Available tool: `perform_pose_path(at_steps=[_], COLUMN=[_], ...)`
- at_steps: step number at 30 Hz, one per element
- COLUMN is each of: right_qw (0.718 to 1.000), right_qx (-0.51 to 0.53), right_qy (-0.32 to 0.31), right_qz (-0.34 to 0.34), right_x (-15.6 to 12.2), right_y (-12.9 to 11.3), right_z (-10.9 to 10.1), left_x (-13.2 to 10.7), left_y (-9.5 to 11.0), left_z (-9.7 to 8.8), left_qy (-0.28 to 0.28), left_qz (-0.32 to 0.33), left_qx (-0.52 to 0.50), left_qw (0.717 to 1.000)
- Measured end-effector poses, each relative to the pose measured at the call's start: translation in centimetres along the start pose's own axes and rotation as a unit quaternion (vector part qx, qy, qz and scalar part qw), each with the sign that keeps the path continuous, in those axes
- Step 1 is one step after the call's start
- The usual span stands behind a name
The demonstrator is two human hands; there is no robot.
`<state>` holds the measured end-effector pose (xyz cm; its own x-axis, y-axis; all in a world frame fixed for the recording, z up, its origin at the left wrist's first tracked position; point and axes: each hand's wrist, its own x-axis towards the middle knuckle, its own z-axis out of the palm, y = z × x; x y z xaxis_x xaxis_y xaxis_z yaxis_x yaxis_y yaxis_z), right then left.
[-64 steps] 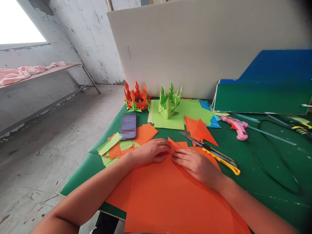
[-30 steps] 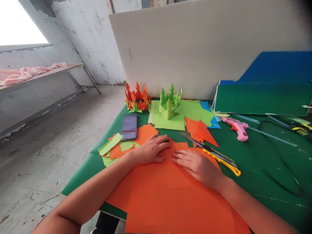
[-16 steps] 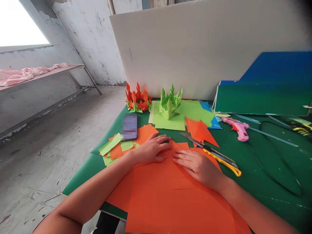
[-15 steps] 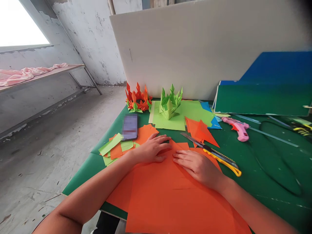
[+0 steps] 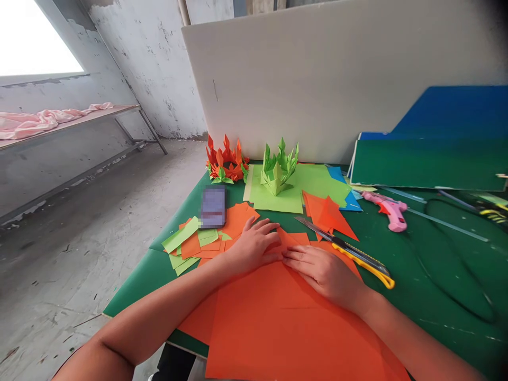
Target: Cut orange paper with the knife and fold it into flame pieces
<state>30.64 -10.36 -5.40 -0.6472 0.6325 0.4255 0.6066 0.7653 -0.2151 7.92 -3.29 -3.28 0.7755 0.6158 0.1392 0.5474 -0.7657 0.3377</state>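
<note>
A large orange paper sheet lies on the green table in front of me. My left hand rests flat on its far edge with fingers spread. My right hand lies flat beside it, fingers stretched toward the left hand and almost touching it. Both press the paper down and hold nothing. A yellow utility knife lies just right of my right hand, next to a metal ruler.
Behind the hands are a phone, orange and green paper scraps, an orange origami crown, a green origami crown on green sheets, orange triangles and a pink glue gun. A white board stands behind.
My left hand has opened from loosely curled to flat and slid slightly forward and right on the paper. The right hand has barely moved.
</note>
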Motion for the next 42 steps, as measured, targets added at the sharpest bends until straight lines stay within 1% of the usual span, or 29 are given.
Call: perform_pose_path(at_steps=[6,9,17,19,22,25,27,31,35,42], right_qw=[1.0,1.0,1.0,0.998,0.993,0.986,0.984,0.985,0.986,0.989], right_qx=[-0.001,0.005,0.025,0.047,0.076,0.064,0.047,0.038,0.058,0.078], right_qy=[-0.008,-0.006,-0.013,-0.012,0.009,0.022,0.011,-0.017,-0.032,-0.031], right_qz=[0.003,-0.002,0.009,0.03,0.092,0.154,0.17,0.165,0.153,0.125], right_x=[-0.2,-0.2,-0.3,-0.1,0.4,0.8,0.9,0.9,0.8,0.5], right_y=[0.1,0.1,0.2,0.1,-0.1,-0.1,-0.1,-0.2,-0.3,0.0], right_z=[0.1,0.2,0.2,0.2,0.2,0.6,0.9,1.0,0.6,0.4], left_x=[-0.2,-0.3,-0.5,-0.5,-0.4,-0.4,-0.4,-0.4,-0.5,-0.6], left_y=[0.1,0.1,0.7,0.8,0.9,0.9,0.9,0.9,0.7,0.4], left_z=[-0.2,-0.2,-0.2,-0.2,-0.3,-0.3,-0.2,0.0,-0.1,-0.2], left_qy=[-0.001,-0.007,-0.013,-0.01,-0.011,-0.013,-0.013,-0.008,-0.026,-0.031], left_qz=[-0.006,-0.019,-0.04,-0.042,-0.045,-0.048,-0.047,-0.045,-0.049,-0.041], left_qx=[-0.009,-0.011,0.008,0.014,0.019,0.019,0.018,0.012,0.002,-0.008], left_qw=[1.0,1.0,0.999,0.999,0.999,0.999,0.999,0.999,0.998,0.999])
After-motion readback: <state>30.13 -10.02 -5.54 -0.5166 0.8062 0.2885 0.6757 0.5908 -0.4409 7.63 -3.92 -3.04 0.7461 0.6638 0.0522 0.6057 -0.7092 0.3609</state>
